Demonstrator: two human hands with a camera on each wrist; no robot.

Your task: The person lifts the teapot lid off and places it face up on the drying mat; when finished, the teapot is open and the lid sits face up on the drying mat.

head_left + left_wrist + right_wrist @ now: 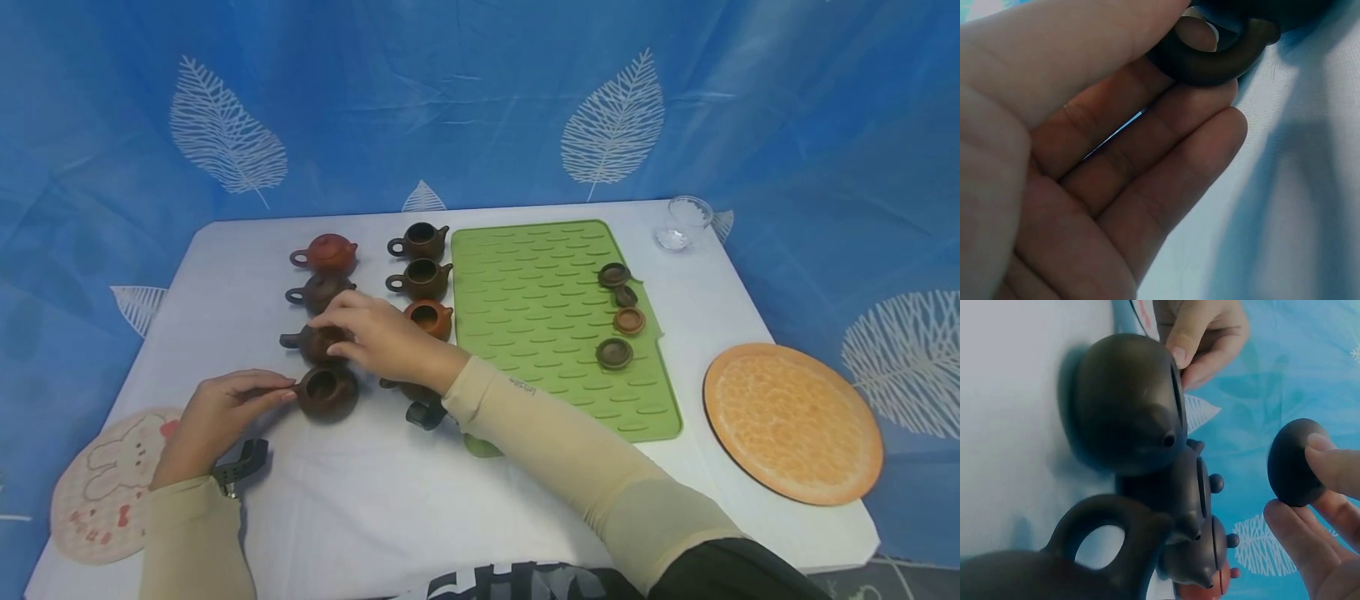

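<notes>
At the near end of the left row stands a dark brown teapot, its round mouth uncovered. My left hand pinches its handle between thumb and fingers. Above and beyond that mouth, my right hand holds a small dark teapot lid by its edge, fingers and thumb around it; the head view hides the lid. Behind the uncovered pot, a lidded dark teapot sits partly under the right hand. Farther back are another lidded dark teapot and a lidded red teapot.
A second row holds several uncovered teapots, including a dark one and a reddish one. Several lids lie on the green mat. Around the table's sides are a glass cup, an orange round mat and a pink rabbit mat.
</notes>
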